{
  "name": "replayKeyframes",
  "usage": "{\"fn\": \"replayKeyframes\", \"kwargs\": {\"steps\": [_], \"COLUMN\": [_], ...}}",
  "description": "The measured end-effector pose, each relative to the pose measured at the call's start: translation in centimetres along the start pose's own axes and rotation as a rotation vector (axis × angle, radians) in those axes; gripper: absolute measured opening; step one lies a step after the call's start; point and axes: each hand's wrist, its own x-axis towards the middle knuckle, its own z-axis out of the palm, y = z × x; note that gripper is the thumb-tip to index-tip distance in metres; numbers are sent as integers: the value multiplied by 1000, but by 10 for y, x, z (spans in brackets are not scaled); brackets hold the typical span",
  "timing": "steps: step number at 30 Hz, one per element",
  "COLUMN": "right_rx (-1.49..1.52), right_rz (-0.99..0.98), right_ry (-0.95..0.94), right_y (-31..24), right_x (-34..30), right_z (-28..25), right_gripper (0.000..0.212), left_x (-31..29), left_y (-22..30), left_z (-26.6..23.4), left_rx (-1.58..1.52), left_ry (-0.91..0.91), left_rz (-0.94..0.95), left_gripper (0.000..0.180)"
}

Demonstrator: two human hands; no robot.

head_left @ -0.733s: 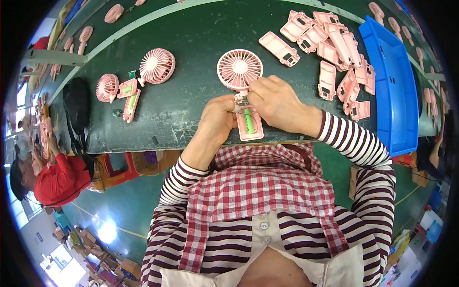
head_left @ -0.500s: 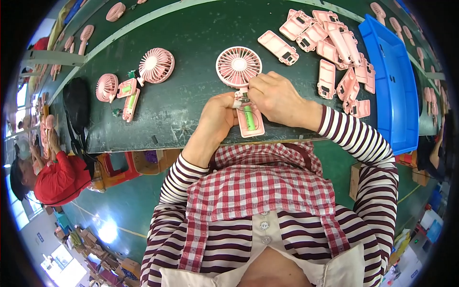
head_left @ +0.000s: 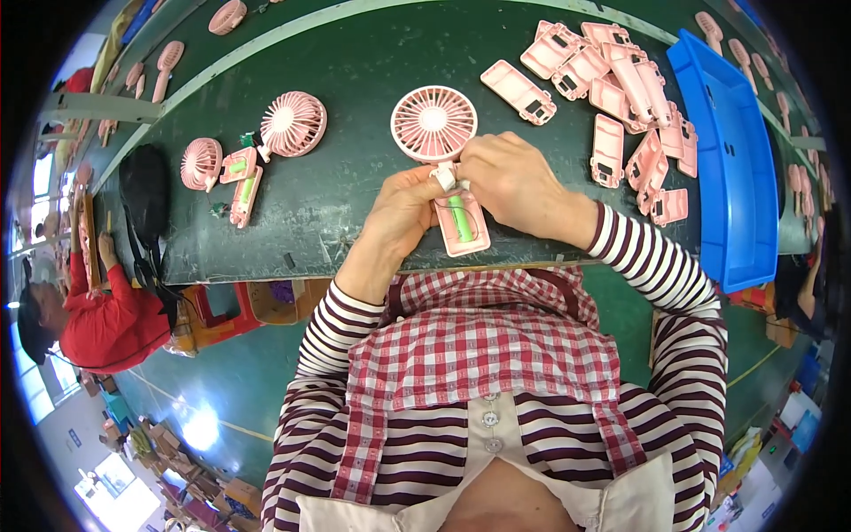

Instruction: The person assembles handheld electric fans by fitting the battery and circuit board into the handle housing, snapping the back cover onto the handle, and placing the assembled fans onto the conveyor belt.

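Observation:
A pink handheld fan (head_left: pixel 434 124) lies face up near the table's front edge, its open handle toward me. In the handle sits a green battery cell (head_left: pixel 461 219), with a thin dark wire beside it. My left hand (head_left: pixel 401 213) grips the fan at the neck, thumb beside a small white piece there. From the other side, my right hand (head_left: pixel 510 182) has its fingers bent and pressed together at the same neck; whatever is between its fingertips is hidden.
Pink handle shells (head_left: pixel 607 142) are heaped at the right, beside a blue bin (head_left: pixel 731 168). More fans (head_left: pixel 292 124) with exposed batteries lie at the left, near a black bag (head_left: pixel 142 208). A person in red (head_left: pixel 115 319) sits at far left.
The fan head has shifted slightly left. At the neck, the circuit part seen before is now covered by my fingers and the white piece. Both hands stay at the neck.

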Motion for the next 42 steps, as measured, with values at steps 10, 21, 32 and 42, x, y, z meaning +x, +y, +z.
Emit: {"fn": "replayKeyframes", "kwargs": {"steps": [10,21,32,42], "right_rx": [228,567,512,930], "right_rz": [474,642,838,715], "right_ry": [192,163,161,345], "right_y": [-28,-25,-34,-32], "right_x": [5,9,20,-8], "right_z": [20,31,27,18], "right_gripper": [63,52,68,64], "left_x": [-1,-5,-10,-2], "left_y": [0,1,-5,1], "left_z": [-1,11,18,3], "left_rx": [27,-62,69,32], "left_ry": [51,66,142,135], "left_rz": [224,305,442,333], "left_gripper": [28,22,23,22]}}
